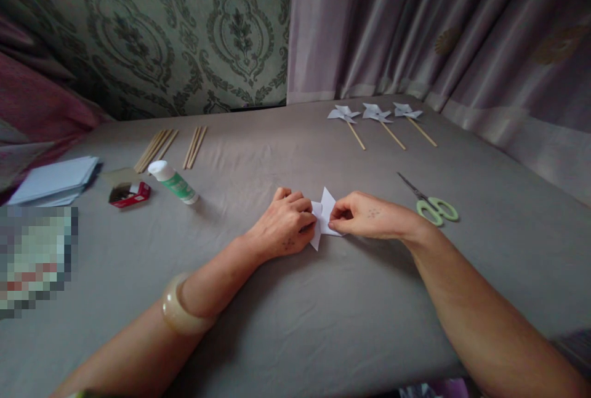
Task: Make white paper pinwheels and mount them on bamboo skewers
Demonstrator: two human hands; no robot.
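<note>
Pointed white folded paper [327, 213], bare fingers [342, 223] pinching it, smooth grey cloth [258, 318]

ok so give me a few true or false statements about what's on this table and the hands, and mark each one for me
1. The left hand and right hand are both at the folded white paper. True.
2. The scissors lie to the left of both hands. False: they lie to the right, beyond the right forearm.
3. Three pinwheels on sticks lie toward the far edge of the table. True.
4. The bangle is on the right arm. False: it is on the left.
5. The red box is open. True.
</note>
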